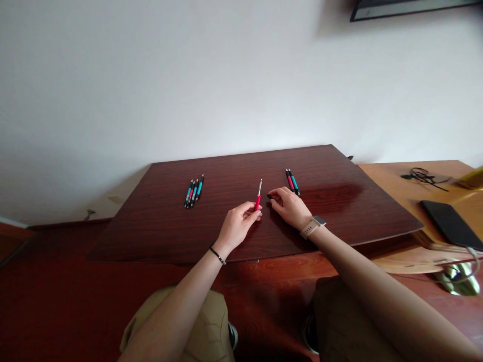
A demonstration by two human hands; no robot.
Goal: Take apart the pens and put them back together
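Between its thumb and fingers my left hand (240, 221) holds a red pen barrel (257, 202) upright, with a thin refill sticking out of its top. Just to the right, my right hand (289, 205) pinches a small black pen part (269, 196), low over the dark table (234, 176). Beyond my right hand lie a pink pen (289, 180) and a teal pen (294, 182), side by side. Several teal and pink pens with black ends (194, 191) lie in a group on the left part of the table.
A lighter wooden table (392, 176) adjoins on the right, with a coiled black cable (424, 176), a black phone (451, 222) on a white cord, and a yellow object (471, 179) at the far right. The white wall (226, 75) rises behind the dark table.
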